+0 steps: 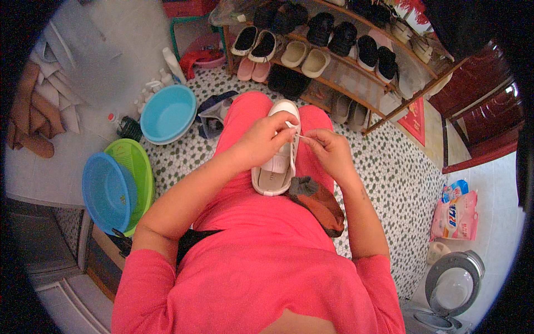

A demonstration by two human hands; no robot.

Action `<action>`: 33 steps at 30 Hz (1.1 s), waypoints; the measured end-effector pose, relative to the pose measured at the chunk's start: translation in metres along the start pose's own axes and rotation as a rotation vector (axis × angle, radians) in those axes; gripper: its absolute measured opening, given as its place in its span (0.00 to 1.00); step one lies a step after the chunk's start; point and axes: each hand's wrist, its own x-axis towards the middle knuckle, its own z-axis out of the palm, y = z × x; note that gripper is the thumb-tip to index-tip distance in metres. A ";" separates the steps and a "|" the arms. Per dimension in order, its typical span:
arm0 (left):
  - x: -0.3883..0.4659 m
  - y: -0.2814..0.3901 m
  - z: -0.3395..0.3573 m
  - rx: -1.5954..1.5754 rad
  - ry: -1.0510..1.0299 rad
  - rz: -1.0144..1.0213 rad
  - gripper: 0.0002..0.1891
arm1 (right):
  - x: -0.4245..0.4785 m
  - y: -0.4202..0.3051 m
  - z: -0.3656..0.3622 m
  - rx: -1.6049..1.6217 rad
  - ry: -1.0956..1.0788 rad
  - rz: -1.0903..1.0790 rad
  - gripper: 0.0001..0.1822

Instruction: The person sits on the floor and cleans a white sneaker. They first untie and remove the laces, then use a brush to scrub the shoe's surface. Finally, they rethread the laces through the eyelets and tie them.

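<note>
A white lace-up shoe point(273, 177) rests on my lap, its toe pointing away from me and its heel opening close to my belly. Over its front part lies my left hand point(267, 140), thumb and fingers pinched at the eyelets; the hand hides much of the tongue and lacing. To the right, my right hand point(327, 148) pinches a thin white shoelace point(301, 136), which stretches from the shoe's right eyelet edge. A brown and grey cloth item point(319, 204), perhaps a sock, lies on my right thigh beside the heel.
A wooden shoe rack point(346, 85) with several pairs stands ahead. Basins, one light blue point(169, 112), one blue point(109, 192) and one green point(142, 167), are at left. Detergent bags point(457, 215) and a grey-lidded bin point(454, 284) are at right, on the tiled floor point(375, 183).
</note>
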 end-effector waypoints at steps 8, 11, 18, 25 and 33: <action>0.004 -0.004 -0.001 0.820 0.044 0.245 0.09 | 0.004 0.011 0.010 -0.332 0.065 -0.092 0.08; 0.007 -0.011 0.005 0.841 0.077 0.218 0.09 | 0.005 0.009 0.011 -0.365 0.067 -0.103 0.08; 0.019 -0.014 0.015 0.770 0.094 0.169 0.07 | 0.011 0.014 0.020 -0.459 0.042 -0.165 0.06; 0.019 -0.023 0.018 0.679 0.117 0.179 0.09 | 0.011 0.010 0.024 -0.376 0.099 -0.185 0.07; 0.028 -0.027 0.021 0.744 0.068 0.111 0.06 | 0.011 0.020 0.026 -0.214 0.031 -0.123 0.11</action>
